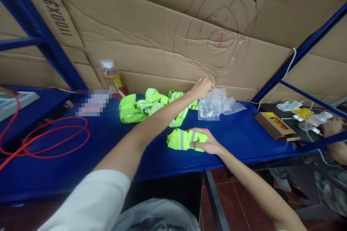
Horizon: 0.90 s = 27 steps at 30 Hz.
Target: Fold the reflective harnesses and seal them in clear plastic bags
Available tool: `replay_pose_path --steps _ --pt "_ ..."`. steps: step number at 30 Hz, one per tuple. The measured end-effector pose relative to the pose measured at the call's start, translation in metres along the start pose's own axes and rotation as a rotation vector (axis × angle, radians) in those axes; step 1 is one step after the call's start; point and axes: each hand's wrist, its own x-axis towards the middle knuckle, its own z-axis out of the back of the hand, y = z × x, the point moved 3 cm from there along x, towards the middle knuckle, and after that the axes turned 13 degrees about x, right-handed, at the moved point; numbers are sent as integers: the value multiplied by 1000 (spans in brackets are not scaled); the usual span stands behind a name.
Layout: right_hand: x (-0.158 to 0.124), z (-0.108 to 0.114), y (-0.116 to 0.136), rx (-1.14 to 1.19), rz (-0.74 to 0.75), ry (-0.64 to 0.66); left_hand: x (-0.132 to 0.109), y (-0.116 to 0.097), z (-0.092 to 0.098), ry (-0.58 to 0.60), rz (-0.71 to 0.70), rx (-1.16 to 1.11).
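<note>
Landmark: the loose pile of lime-yellow fabric straps with grey reflective stripes (132, 110), on the blue flat-topped bench (108, 168). Right hand (210, 143) is clamped on a folded lime-yellow strap bundle with grey stripes (180, 139), just in front of the pile at its right end, thumb on the near side, bundle's left end sticking out free. Left hand (204, 88) is extended past the pile to its back right, fingers curled at the top edge of the crumpled clear plastic bags (210, 109); can't tell if they're pinched on film or only touching. Bags sit just right of the pile, in front of the brown cardboard wall with red hand-drawn rings (151, 25). Step in hand, my read: bundle held folded in one hand, other hand at the bags. Next move calls for a fine pinch on one layer of film, since the bags look tangled and slippery, plus steady pressure on the bundle so the folds don't spring open. Left of the pile: clear bottle with yellow-and-red label (115, 83), then looped red cable (87, 133), neither in the way
</note>
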Motion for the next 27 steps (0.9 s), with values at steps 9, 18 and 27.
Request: replay_pose_path --steps 9,18,27 --pt "5 1 -2 77 -52 -30 -140 81 146 -659 172 193" --pt "9 4 -6 110 -75 -89 -291 94 93 -373 156 52" --pt "8 7 -9 153 -89 -197 -295 97 84 -385 257 -139"
